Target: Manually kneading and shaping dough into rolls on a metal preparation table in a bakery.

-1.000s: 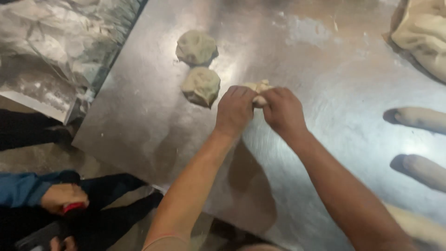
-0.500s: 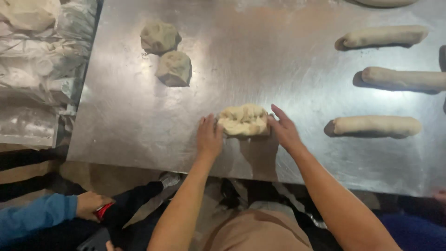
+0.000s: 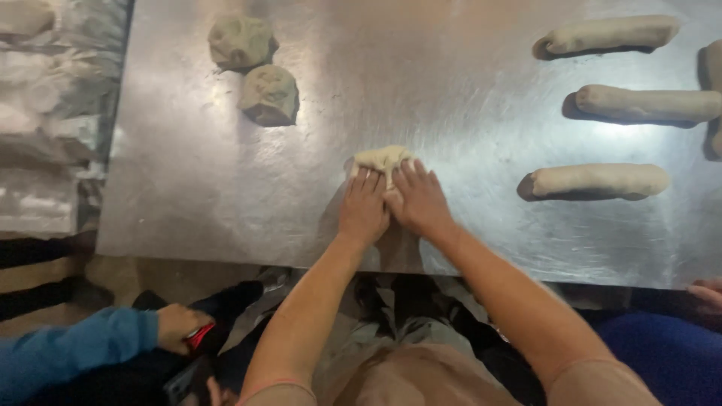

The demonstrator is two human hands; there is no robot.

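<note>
The dough piece point(image 3: 382, 160) is largely hidden under both hands; only its far edge shows. It lies on the steel counter point(image 3: 451, 98), near the front edge. Left hand point(image 3: 364, 207) and right hand point(image 3: 418, 201) lie side by side, fingers extended flat, pressing on the dough, closed around nothing. Two dough lumps point(image 3: 256, 68) sit well apart at far left. Three dough rolls point(image 3: 602, 180) lie right; a fourth is cut off at the frame edge.
</note>
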